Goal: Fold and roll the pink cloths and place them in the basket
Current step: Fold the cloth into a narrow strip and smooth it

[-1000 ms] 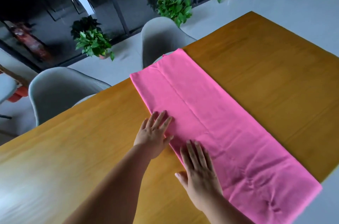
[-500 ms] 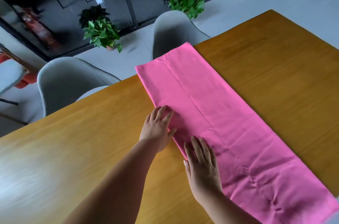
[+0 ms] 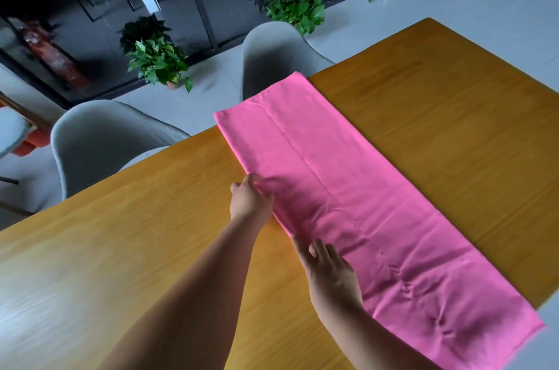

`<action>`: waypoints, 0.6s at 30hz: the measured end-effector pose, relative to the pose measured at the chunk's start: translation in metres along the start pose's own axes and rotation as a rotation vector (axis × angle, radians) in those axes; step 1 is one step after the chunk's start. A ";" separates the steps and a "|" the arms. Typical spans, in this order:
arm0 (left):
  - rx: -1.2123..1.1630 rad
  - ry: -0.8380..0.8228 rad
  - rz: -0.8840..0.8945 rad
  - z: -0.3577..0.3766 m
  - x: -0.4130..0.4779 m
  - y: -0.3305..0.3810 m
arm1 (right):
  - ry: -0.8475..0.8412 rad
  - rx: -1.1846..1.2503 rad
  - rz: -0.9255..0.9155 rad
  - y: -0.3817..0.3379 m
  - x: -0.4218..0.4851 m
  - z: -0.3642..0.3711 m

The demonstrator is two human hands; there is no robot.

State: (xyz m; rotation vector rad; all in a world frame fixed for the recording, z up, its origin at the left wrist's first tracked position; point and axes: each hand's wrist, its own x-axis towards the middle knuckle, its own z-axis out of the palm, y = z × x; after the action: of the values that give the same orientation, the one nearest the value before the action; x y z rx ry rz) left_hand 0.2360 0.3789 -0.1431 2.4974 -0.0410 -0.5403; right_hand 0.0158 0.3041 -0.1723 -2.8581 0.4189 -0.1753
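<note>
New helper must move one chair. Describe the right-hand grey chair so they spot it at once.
Start at the wooden table; along its far edge stand two grey chairs. Take the chair right behind the cloth's far end. The other chair sits further left, away from the cloth.

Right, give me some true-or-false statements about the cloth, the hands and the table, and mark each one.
1. The pink cloth lies on the wooden table as a long flat strip. True.
2. The pink cloth is already rolled up. False: it lies flat, unrolled.
3. The left hand grips the pink cloth's edge. True.
4. A basket stands beside the pink cloth. False: no basket is in view.
5. Grey chairs stand at the table's far side. True.
</note>
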 end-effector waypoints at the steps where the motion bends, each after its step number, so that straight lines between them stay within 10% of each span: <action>1: -0.019 0.005 0.004 0.000 0.002 -0.001 | -0.003 0.023 -0.007 0.001 -0.001 -0.001; 18: -0.047 0.091 0.046 -0.010 -0.027 -0.031 | -0.148 0.190 -0.067 -0.015 -0.026 -0.009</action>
State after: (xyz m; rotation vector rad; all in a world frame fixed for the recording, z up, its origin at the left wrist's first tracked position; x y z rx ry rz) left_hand 0.2124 0.4137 -0.1421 2.4654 -0.0503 -0.4041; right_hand -0.0059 0.3238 -0.1621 -2.6766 0.2617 -0.0140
